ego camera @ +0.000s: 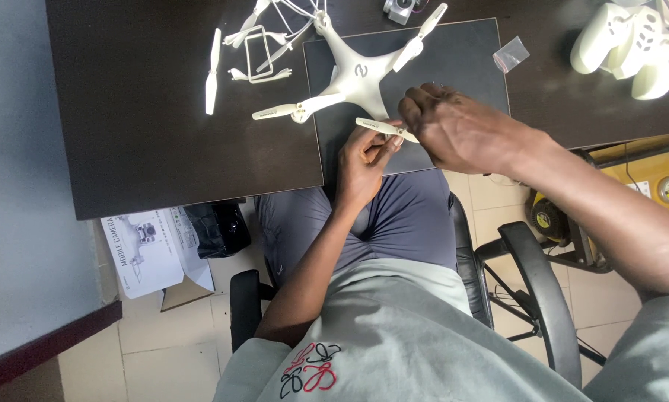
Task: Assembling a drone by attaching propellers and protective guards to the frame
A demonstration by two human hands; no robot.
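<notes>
Gripping a slim white propeller blade [385, 128], both hands' fingers [394, 138].

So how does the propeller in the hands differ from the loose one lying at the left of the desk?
The held propeller is pinched between the left hand and right hand, close to the white drone; the loose propeller lies untouched on the bare dark desk, well away from both hands. The held one lies nearly crosswise and is partly hidden by fingers; the loose one runs nearly straight up the picture and shows whole. Both are slim white blades.
</notes>
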